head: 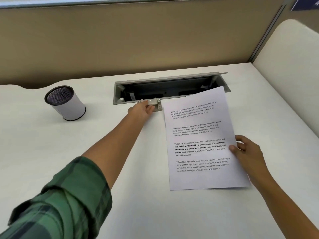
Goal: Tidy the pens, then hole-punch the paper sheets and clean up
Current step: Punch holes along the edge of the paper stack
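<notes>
The person leans over a white counter [86, 152], both arms stretched out. The left hand [140, 110], its green plaid sleeve [57, 200] pushed up past the elbow, reaches far forward and is wrapped around a small pale hole punch [155, 104], fingers curled over its near end. The punch sits on the counter just in front of an open cable tray [165, 88] sunk into the surface, its grey lid tipped up behind it.

The right hand [245, 149] is nearer the body and grips the right edge of the paper sheets [200, 140], thumb on top of the printed side, the other fingers underneath or behind the edge. How many sheets there are I cannot tell; only the top one shows, with four blocks of printed text. The paper lies lengthwise between the two hands: its far left corner comes up just beside the punch held by the left hand, close enough that they may touch, though I cannot be sure. Its far right corner overhangs the tray opening and looks slightly lifted.

Well off to the left of the left hand stands a white cylinder pen holder [66, 103] with a dark mesh inside and dark rims, upright on the counter. Whether anything is inside it is hard to make out from here. A tan partition wall [138, 40] runs behind the counter beyond both hands.
</notes>
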Motion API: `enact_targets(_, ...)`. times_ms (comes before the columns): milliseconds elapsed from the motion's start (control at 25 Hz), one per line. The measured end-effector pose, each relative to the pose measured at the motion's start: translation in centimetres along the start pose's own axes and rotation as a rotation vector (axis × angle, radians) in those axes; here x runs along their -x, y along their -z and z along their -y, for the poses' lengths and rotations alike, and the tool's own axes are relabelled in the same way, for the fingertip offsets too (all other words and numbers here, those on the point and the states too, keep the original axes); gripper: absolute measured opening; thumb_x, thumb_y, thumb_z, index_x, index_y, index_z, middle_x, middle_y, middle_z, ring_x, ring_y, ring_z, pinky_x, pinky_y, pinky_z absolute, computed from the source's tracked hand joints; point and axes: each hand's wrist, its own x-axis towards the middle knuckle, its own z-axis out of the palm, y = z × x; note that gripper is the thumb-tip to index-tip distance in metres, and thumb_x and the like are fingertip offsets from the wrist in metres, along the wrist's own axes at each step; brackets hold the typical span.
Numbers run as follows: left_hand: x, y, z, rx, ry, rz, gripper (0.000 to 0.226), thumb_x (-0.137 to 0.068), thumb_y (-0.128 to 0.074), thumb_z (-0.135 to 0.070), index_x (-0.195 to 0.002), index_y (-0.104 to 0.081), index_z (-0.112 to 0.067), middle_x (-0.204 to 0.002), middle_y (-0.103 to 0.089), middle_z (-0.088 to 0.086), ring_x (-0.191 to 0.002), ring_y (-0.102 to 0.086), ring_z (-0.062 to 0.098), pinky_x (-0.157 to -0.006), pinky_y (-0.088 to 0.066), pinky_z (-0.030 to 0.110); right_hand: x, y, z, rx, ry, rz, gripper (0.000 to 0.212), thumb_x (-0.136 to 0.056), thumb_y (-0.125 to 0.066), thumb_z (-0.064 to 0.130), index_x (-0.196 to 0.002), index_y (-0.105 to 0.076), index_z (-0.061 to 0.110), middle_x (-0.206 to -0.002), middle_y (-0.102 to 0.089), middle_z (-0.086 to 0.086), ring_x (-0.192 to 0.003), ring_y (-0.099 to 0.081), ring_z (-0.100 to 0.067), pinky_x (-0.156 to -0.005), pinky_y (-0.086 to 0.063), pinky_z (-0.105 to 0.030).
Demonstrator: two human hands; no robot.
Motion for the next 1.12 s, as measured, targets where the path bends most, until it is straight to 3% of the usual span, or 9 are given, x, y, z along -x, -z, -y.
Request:
enact_targets(120, 1.0, 1.3, -0.4, -0.127, -0.085, -0.052, 0.021, -0.091, -0.059, -0.004, -0.11, -0.053, 0.003, -0.095, -0.064, 0.014, -0.049, -0.055, 0.013, -0.038, -0.051, 0.021, 0.4, 0.2, 0.2, -0.027, 0.012, -0.015, 0.025, -0.091, -0.059, 0.009, -0.105, -0.063, 0.029, -0.094, -0.075, -0.001, -0.087, -0.07, -0.028, -0.087, -0.054, -0.049)
enact_targets(200, 2.4, 3.3, -0.8, -0.224, -0.138, -0.044, 0.016, -0.092, -0.06, -0.009, -0.103, -0.053, 0.001, -0.075, -0.058, 0.01, -0.048, -0.053, 0.011, -0.044, -0.05, 0.02, 0.9, 0.2, 0.4, -0.045, 0.013, -0.02, 0.026, -0.091, -0.059, 0.009, -0.101, -0.064, 0.032, -0.092, -0.075, 0.002, -0.087, -0.07, -0.029, -0.086, -0.054, -0.049)
enact_targets(320, 5.4, 7.6, -1.3, -0.484, -0.204, 0.018, 0.014, -0.093, -0.058, -0.012, -0.103, -0.059, -0.001, -0.078, -0.059, 0.008, -0.061, -0.055, 0.013, -0.051, -0.051, 0.018, 2.1, -0.3, 0.8, -0.082, 0.009, 0.005, 0.028, -0.091, -0.059, 0.008, -0.093, -0.064, 0.036, -0.087, -0.076, 0.005, -0.085, -0.07, -0.029, -0.086, -0.054, -0.048)
enact_targets(480, 9.4, 13.5, -0.3, -0.719, -0.22, 0.065, 0.016, -0.094, -0.056, -0.012, -0.099, -0.064, 0.001, -0.073, -0.06, 0.007, -0.044, -0.058, 0.003, -0.045, -0.049, 0.012, 4.3, -1.6, 1.3, -0.121, 0.005, 0.098, 0.027, -0.091, -0.059, 0.008, -0.093, -0.065, 0.034, -0.082, -0.077, 0.007, -0.078, -0.071, -0.025, -0.08, -0.055, -0.044)
enact_targets(800, 12.6, 20.8, 3.2, -0.851, -0.203, -0.03, 0.017, -0.091, -0.062, -0.016, -0.091, -0.069, -0.001, -0.074, -0.064, 0.01, -0.059, -0.057, 0.017, -0.058, -0.05, 0.02, 8.4, -5.0, 0.6, -0.091, -0.008, 0.248, 0.025, -0.091, -0.06, 0.008, -0.097, -0.065, 0.031, -0.086, -0.078, 0.004, -0.076, -0.073, -0.023, -0.074, -0.057, -0.04)
enact_targets(1000, 13.1, 21.7, 4.4, -0.834, -0.195, -0.031, 0.021, -0.091, -0.062, -0.017, -0.093, -0.07, 0.003, -0.088, -0.069, 0.017, -0.075, -0.062, 0.027, -0.084, -0.055, 0.04, 9.6, -6.1, -0.4, -0.055, -0.034, 0.26, 0.026, -0.091, -0.059, 0.008, -0.098, -0.066, 0.032, -0.087, -0.078, 0.004, -0.081, -0.073, -0.023, -0.08, -0.057, -0.043)
enact_targets(1120, 13.2, 21.7, 4.7, -0.852, -0.226, -0.041, 0.019, -0.09, -0.063, -0.02, -0.093, -0.07, -0.002, -0.089, -0.07, 0.014, -0.078, -0.065, 0.028, -0.089, -0.054, 0.043, 9.8, -6.6, -0.7, -0.062, -0.046, 0.258, 0.027, -0.091, -0.059, 0.008, -0.098, -0.065, 0.033, -0.088, -0.078, 0.007, -0.082, -0.074, -0.021, -0.082, -0.057, -0.044)
